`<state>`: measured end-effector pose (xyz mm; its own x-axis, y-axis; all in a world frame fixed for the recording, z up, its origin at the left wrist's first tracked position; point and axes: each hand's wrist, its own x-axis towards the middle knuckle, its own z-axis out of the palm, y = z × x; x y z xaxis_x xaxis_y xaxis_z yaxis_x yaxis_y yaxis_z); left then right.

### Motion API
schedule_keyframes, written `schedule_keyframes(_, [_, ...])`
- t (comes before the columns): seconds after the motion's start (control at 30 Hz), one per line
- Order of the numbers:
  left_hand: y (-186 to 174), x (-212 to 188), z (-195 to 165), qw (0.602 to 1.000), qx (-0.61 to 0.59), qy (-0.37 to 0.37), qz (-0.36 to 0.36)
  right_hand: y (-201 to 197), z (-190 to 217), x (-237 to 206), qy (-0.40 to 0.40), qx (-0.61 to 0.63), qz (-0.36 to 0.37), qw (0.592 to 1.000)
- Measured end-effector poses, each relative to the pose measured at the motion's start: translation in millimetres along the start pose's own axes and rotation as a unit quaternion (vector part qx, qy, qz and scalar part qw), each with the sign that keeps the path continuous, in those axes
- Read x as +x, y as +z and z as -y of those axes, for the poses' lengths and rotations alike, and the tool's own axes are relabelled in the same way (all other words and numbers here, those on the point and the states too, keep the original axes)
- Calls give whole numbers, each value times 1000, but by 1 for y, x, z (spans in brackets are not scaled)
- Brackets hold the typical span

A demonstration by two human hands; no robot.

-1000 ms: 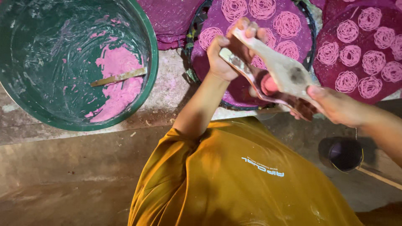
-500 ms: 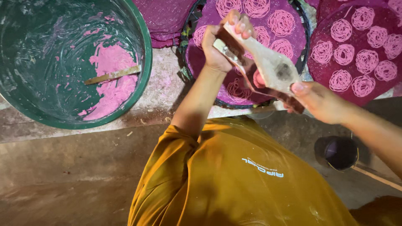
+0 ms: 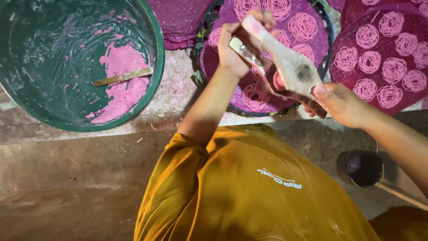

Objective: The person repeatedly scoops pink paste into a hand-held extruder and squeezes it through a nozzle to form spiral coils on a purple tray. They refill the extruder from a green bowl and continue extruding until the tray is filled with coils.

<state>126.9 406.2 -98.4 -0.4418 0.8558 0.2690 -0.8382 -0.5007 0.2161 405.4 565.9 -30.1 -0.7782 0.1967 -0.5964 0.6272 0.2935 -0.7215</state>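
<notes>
My left hand (image 3: 235, 47) grips the upper end of a long wooden hinged press (image 3: 290, 67) smeared with pale dough. My right hand (image 3: 339, 105) holds its lower end. A lump of pink dough (image 3: 278, 83) shows between the press's two arms. The press hangs tilted over a round purple tray (image 3: 327, 33) covered with several pink noodle swirls (image 3: 302, 26). My orange shirt (image 3: 249, 187) fills the bottom of the view.
A large green basin (image 3: 157, 76) at the left holds pink dough (image 3: 120, 96) and a wooden stick (image 3: 122, 76). A second swirl-covered tray (image 3: 345, 38) lies at the right, purple mats (image 3: 178, 18) at the top, and a dark long-handled cup (image 3: 361, 167) on the floor.
Both hands and the press have shifted slightly left and up over the middle tray, and the press now stands a little steeper. My grip on it is unchanged.
</notes>
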Motion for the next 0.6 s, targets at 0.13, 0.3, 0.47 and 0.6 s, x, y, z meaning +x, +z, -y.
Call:
schedule_keyframes(0.13, [-48,-31,10,878,376,-196,-222,-4,-17,3,-57,68,25,996])
schedule_keyframes(0.3, [-78,-79,33,838,431,-284,-178,-1,-26,11,-64,66,0,996])
schedule_keyframes(0.47, [-24,-139,3,539,837,-98,-20,7,-27,7,-120,187,-34,974])
schedule_keyframes(0.6, [21,-167,-26,433,892,-26,-125,14,-27,-12,-203,221,-56,952])
